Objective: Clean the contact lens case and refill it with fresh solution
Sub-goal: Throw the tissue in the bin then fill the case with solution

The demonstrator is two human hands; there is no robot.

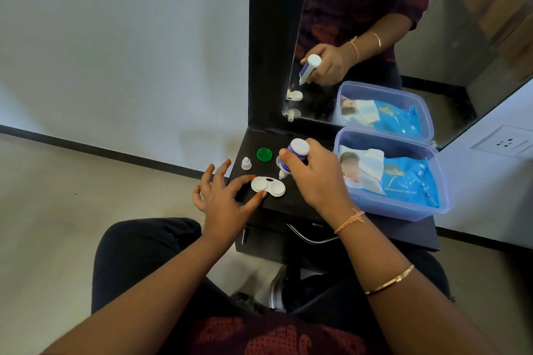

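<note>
While left hand steadies case (fingers spread), right hand grips bottle.

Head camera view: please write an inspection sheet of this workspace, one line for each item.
Surface: black shelf below a mirror.
Job's things: white lens case, both wells open; solution bottle tipped nozzle-down beside it; bottle cap; green lid.
Clutter: plastic box holding a wet wipes pack.
Grippers: left hand steadies the case; right hand holds the bottle.
Cables: nothing seen.
Surroundings: wall socket, white wall.
</note>
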